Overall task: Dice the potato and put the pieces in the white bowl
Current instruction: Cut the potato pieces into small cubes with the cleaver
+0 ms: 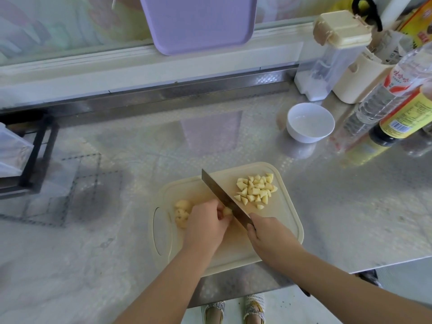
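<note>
A cream cutting board (287, 220) lies at the counter's front edge. On its far right sits a pile of diced potato pieces (256, 190). My left hand (207, 226) curls over a small potato piece (227, 211) and holds it against the board. My right hand (268, 237) grips the handle of a cleaver (222, 197), whose blade rests right beside that piece. Uncut potato chunks (182, 212) lie to the left of my left hand. The white bowl (309, 122) stands empty farther back on the right.
Sauce and oil bottles (397, 118), a cream holder (357, 83) and a clear dispenser (327, 61) crowd the back right. A purple tray (198, 22) leans on the back wall. A black rack (35, 155) stands at the left. The counter's front edge runs just below the board.
</note>
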Motion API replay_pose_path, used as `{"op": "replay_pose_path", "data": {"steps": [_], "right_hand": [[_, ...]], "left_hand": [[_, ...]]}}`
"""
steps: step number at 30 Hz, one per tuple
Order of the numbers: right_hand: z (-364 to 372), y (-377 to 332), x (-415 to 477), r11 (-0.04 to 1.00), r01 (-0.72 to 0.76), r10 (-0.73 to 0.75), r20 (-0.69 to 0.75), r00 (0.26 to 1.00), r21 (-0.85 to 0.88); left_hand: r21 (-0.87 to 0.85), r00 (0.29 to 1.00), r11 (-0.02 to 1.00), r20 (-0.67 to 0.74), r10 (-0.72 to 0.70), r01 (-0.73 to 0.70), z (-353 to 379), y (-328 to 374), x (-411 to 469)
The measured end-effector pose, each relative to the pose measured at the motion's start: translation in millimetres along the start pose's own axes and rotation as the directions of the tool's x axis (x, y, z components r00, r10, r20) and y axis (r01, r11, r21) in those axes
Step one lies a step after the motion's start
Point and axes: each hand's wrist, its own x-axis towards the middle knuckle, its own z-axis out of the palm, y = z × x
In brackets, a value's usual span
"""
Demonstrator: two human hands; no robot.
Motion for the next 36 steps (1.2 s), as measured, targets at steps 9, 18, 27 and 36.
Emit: {"op": "replay_pose_path", "data": {"steps": [9,18,27,36], "right_hand": [[6,-5,1,0.991,0.018,-0.016,0.015,1.0,-0.134],[-19,10,-8,0.97,0.105,-0.14,-0.148,0.979,-0.219],[-49,20,-9,0.987,0.095,-0.124,-0.246,0.961,-0.126],[-19,13,2,0.979,0.007,-0.01,0.013,1.0,0.203]], "left_hand": [[-0.022,1.0,1.0,0.019,-0.007,0.007,-2,-3,-5],[0.091,0.981,0.99,0.176,0.085,-0.103,-19,-5,4],[0.163,0.986,0.979,0.133,0.101,-0.122,-12,-1,-1],[-0.003,0.995,1.0,0.1,0.03,-0.03,-19,-9,8]]}}
